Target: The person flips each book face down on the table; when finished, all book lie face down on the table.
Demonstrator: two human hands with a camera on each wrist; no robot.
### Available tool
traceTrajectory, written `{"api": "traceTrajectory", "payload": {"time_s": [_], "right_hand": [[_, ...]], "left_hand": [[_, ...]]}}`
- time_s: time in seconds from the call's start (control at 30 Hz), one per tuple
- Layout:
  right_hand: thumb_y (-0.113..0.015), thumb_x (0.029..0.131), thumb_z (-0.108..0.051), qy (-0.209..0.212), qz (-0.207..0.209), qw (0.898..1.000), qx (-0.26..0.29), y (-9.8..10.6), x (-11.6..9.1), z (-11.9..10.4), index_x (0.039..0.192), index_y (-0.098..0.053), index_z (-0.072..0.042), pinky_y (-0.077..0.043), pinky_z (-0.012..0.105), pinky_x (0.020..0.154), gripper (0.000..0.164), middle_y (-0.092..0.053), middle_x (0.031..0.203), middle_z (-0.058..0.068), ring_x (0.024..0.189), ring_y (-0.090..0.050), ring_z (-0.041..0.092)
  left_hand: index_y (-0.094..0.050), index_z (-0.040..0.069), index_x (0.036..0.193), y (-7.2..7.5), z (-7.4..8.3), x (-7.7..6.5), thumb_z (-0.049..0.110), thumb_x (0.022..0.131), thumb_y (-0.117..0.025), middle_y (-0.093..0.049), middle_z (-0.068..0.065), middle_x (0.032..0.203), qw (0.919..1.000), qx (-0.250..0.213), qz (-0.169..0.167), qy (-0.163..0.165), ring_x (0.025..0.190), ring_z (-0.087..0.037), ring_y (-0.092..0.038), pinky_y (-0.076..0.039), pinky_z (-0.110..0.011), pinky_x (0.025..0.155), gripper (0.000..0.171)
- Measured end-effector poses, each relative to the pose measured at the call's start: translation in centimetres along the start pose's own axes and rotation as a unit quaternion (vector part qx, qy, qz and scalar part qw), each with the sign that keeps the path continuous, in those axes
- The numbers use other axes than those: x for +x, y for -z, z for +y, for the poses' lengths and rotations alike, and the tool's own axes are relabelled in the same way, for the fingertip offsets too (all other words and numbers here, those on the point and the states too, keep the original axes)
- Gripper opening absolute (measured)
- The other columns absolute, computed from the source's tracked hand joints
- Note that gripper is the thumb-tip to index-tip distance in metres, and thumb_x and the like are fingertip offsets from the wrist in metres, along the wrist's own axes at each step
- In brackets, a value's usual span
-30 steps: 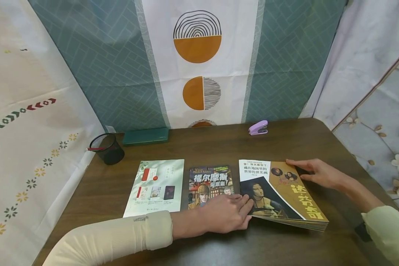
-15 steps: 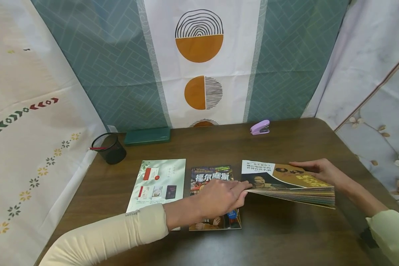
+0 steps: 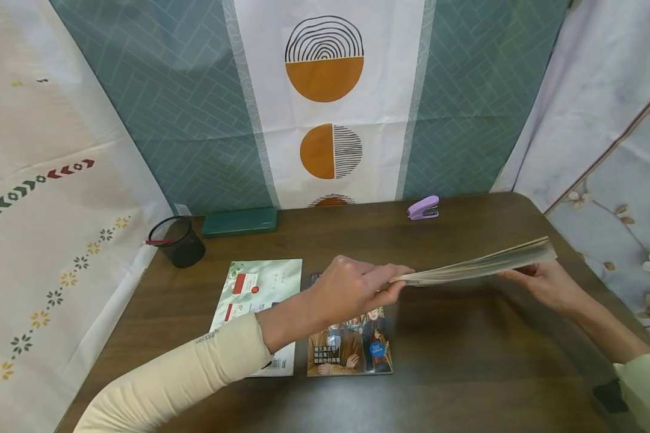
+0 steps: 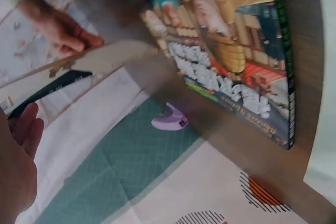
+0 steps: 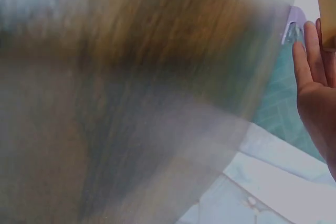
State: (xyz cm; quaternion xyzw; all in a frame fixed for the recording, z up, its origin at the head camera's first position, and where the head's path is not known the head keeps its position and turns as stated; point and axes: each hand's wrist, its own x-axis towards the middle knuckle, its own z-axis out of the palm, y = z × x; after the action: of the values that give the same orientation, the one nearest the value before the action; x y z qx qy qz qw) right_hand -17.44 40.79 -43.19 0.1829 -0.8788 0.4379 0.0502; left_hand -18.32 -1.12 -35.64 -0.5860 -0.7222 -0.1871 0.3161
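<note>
A book (image 3: 476,267) is held above the table, tipped so that its page edges face me and its cover is hidden. My left hand (image 3: 352,285) pinches its left edge between thumb and fingers. At the other end my right hand (image 3: 555,285) grips it from below; that end is higher. The right wrist view shows the right hand's fingers (image 5: 313,61) against the book (image 5: 328,9). Below my left forearm lies a detective comic book (image 3: 352,349), partly covered. Beside it is a pale green book (image 3: 260,276), also partly hidden by the arm.
At the back of the brown table (image 3: 466,385) are a purple stapler (image 3: 424,208) and a dark green case (image 3: 239,221). A black mesh pen cup (image 3: 177,242) with a red pencil stands back left. Cloth hangs behind and at both sides.
The book with the painted portrait has risen off the table and tipped from cover-up to edge-on. Both hands moved up with it, and more of the comic's lower cover now shows.
</note>
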Motion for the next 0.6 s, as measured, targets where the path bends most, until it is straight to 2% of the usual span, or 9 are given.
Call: {"api": "traceTrajectory", "payload": {"time_s": [0.07, 0.13, 0.2, 0.3, 0.43, 0.5, 0.6], "right_hand": [[-0.068, 0.104, -0.004, -0.049, 0.016, 0.998, -0.037, -0.1, -0.1, -0.6, 0.113, -0.08, 0.001, -0.051, 0.012, 0.075, 0.016, -0.079, 0.103, -0.006, 0.094, -0.067, -0.006], [-0.067, 0.105, -0.006, -0.054, 0.01, 0.998, -0.036, -0.1, -0.2, -0.9, 0.113, -0.08, 0.0, -0.053, 0.015, 0.076, 0.016, -0.08, 0.104, 0.007, 0.094, -0.071, 0.003], [-0.067, 0.105, -0.007, -0.055, 0.018, 0.998, -0.032, -0.2, -0.2, -1.2, 0.111, -0.079, -0.001, -0.054, 0.017, 0.075, 0.014, -0.08, 0.103, 0.009, 0.092, -0.072, 0.007], [-0.068, 0.105, -0.009, -0.06, 0.037, 0.997, -0.021, -0.3, -0.3, -1.5, 0.11, -0.078, -0.001, -0.055, 0.017, 0.075, 0.014, -0.08, 0.102, 0.007, 0.09, -0.072, 0.007], [-0.068, 0.106, -0.01, -0.08, 0.055, 0.995, 0.009, -0.1, -0.4, -1.7, 0.113, -0.076, 0.004, -0.056, 0.014, 0.077, 0.018, -0.081, 0.103, 0.002, 0.093, -0.073, 0.002], [-0.067, 0.106, -0.008, -0.089, 0.06, 0.994, 0.03, 0.0, -0.5, -1.8, 0.115, -0.075, 0.007, -0.056, 0.013, 0.078, 0.02, -0.081, 0.102, -0.001, 0.093, -0.074, -0.001], [-0.068, 0.105, -0.006, -0.1, 0.069, 0.99, 0.069, -0.1, -0.5, -1.9, 0.12, -0.075, 0.005, -0.057, 0.014, 0.078, 0.021, -0.08, 0.102, -0.006, 0.094, -0.075, -0.001]], "left_hand": [[-0.078, 0.007, 0.117, 0.5, -0.2, 0.3, 0.018, 0.096, -0.08, -0.077, 0.004, 0.078, 0.9996, -0.011, 0.007, 0.024, 0.052, -0.004, -0.061, -0.033, -0.011, 0.049, 0.023], [-0.078, 0.007, 0.119, 1.0, -0.2, 0.5, 0.018, 0.096, -0.081, -0.081, 0.001, 0.089, 0.9984, -0.027, 0.009, 0.049, 0.06, -0.005, -0.068, -0.036, -0.01, 0.052, 0.025], [-0.078, 0.007, 0.122, 1.4, -0.3, 0.5, 0.015, 0.096, -0.082, -0.082, -0.002, 0.1, 0.9958, -0.053, 0.011, 0.074, 0.065, -0.006, -0.071, -0.037, -0.009, 0.053, 0.028], [-0.077, 0.006, 0.126, 1.8, -0.2, 0.7, 0.012, 0.096, -0.081, -0.08, -0.006, 0.115, 0.9897, -0.093, 0.013, 0.108, 0.084, -0.01, -0.078, -0.043, -0.007, 0.06, 0.03], [-0.078, 0.006, 0.126, 1.9, -0.2, 0.7, 0.012, 0.096, -0.081, -0.079, -0.007, 0.117, 0.9809, -0.126, 0.014, 0.148, 0.098, -0.015, -0.078, -0.053, -0.009, 0.073, 0.03], [-0.079, 0.006, 0.123, 1.9, -0.2, 0.7, 0.013, 0.096, -0.081, -0.08, -0.006, 0.114, 0.9783, -0.129, 0.016, 0.161, 0.097, -0.013, -0.078, -0.054, -0.011, 0.076, 0.028], [-0.081, 0.006, 0.118, 2.0, -0.2, 0.7, 0.012, 0.097, -0.08, -0.081, -0.005, 0.108, 0.9756, -0.133, 0.02, 0.173, 0.088, -0.01, -0.078, -0.054, -0.011, 0.071, 0.022]]}}
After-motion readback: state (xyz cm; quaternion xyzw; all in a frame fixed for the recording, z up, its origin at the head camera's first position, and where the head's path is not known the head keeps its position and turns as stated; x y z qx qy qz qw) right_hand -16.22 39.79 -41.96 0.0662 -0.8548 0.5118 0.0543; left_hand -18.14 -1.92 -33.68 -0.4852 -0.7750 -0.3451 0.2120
